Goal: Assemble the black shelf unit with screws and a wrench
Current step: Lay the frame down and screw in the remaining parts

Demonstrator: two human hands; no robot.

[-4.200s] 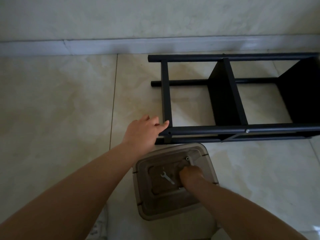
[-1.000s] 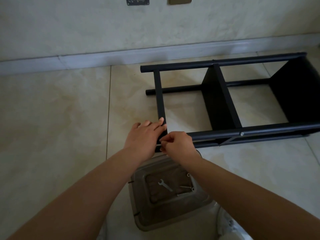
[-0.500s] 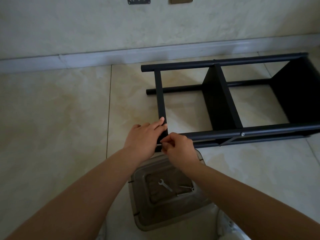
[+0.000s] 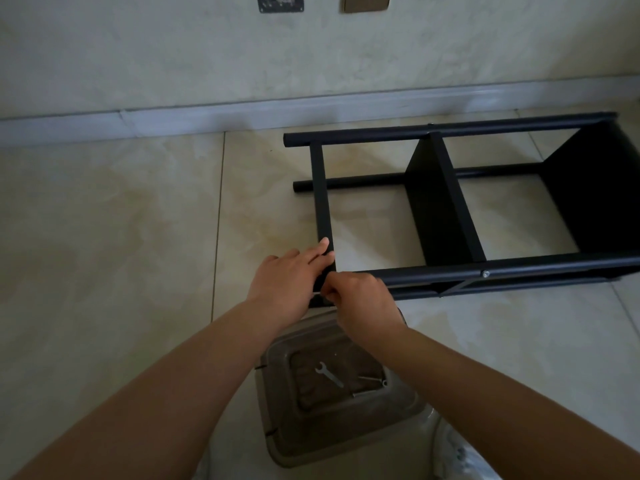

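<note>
The black shelf unit (image 4: 446,209) lies on its side on the tiled floor, its open end facing left. My left hand (image 4: 289,278) rests with straight fingers on the near left corner, where the crossbar (image 4: 320,188) meets the front tube. Right beside it, my right hand (image 4: 360,299) pinches a thin silver screw (image 4: 317,291) against that corner joint. A small silver wrench (image 4: 329,374) and loose screws (image 4: 372,381) lie in the tray below my arms. Another screw head (image 4: 486,273) sits in the front tube.
A translucent brown plastic tray (image 4: 277,441) stands on the floor close to me, just under my wrists. The wall and its skirting (image 4: 173,116) run behind the shelf. Bare tiles stretch to the left. Something pale (image 4: 453,455) shows at the bottom right.
Four seconds ago my right hand was in the tray; it now holds a screw at the shelf's corner. Over the last second both hands stayed put, with only small finger shifts.
</note>
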